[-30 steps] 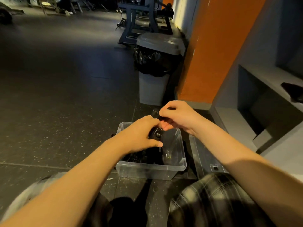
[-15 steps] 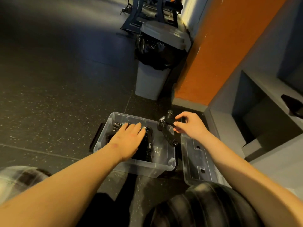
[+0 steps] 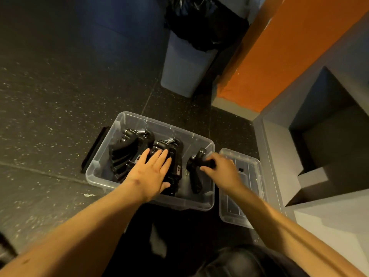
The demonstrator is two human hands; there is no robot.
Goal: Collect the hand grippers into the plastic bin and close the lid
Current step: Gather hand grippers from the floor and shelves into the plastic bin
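A clear plastic bin (image 3: 131, 118) stands open on the dark floor in front of me. Several black hand grippers (image 3: 127, 150) with metal springs lie stacked in its left and middle part. My left hand (image 3: 152, 169) lies flat on that stack with straight fingers. My right hand (image 3: 221, 169) grips one handle of another black hand gripper (image 3: 194, 176), which hangs inside the bin's right end. The clear lid (image 3: 249, 188) lies on the floor right of the bin, partly under my right arm.
A grey trash can (image 3: 183, 70) with a black bag stands beyond the bin. An orange wall (image 3: 279, 52) and grey built-in shelves (image 3: 327, 148) rise on the right. A flat black object (image 3: 93, 148) lies against the bin's left side.
My right hand has lowered its hand gripper from above the rim into the bin's right end. My left hand still lies on the stack. The view has tilted further down.
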